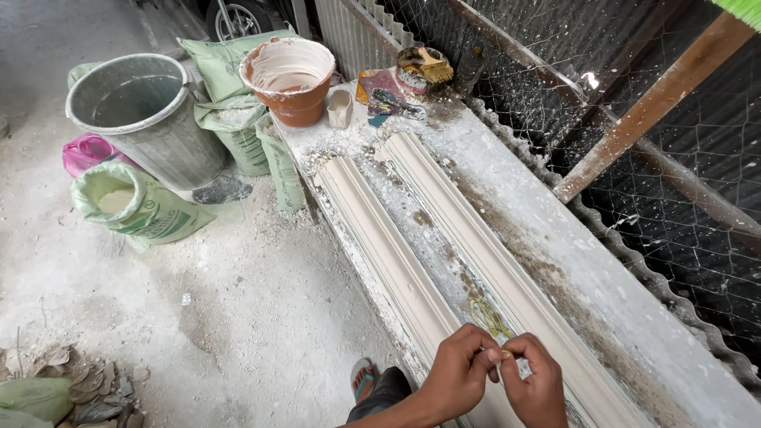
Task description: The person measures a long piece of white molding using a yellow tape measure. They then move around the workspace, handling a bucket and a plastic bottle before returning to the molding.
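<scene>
Both hands meet at the near end of the workbench point(634, 317): left hand point(456, 372) and right hand point(537, 384) pinch a small yellowish piece point(505, 353) between narrowed fingertips, over the moulded strips point(380, 238). Steady, close pinching probably keeps it controlled.

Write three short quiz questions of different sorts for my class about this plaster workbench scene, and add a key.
1. True or false: the terracotta bowl stands on the floor.
2. What do the left hand and right hand pinch together: A a brush, B a small yellowish piece, C a sack?
3. How many long white mouldings lie on the bench?

Key: 1 false, it stands on the bench end. 2 B. 3 two.
</scene>
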